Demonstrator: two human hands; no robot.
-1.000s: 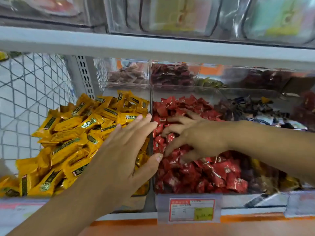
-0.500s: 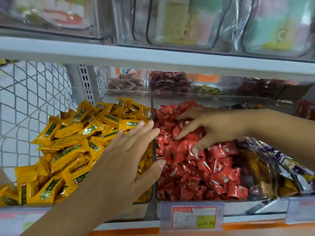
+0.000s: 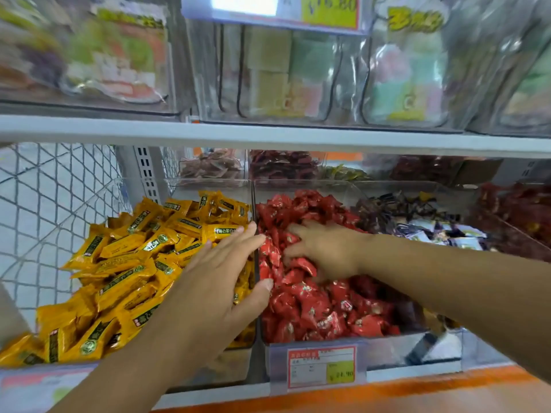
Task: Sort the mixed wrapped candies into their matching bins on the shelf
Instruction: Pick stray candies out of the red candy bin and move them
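Right hand [image 3: 323,253] now sits nearer us in the red candies [image 3: 316,308], fingertips buried; we cannot tell if it grips any. Left hand [image 3: 220,281] stays flat, fingers straight, over the yellow candies [image 3: 119,263] beside the clear divider [image 3: 253,201]. Bags [image 3: 408,70] on the upper shelf [image 3: 268,135] are blurred. We see a price tag [image 3: 322,366] above the orange shelf edge [image 3: 417,391].

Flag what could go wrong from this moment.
1. The right hand digs in red candies heaped by the divider; some could spill into the yellow candies.
2. The left hand spans the divider over the heaped yellow candies; a shove may push wrappers over the front edge.
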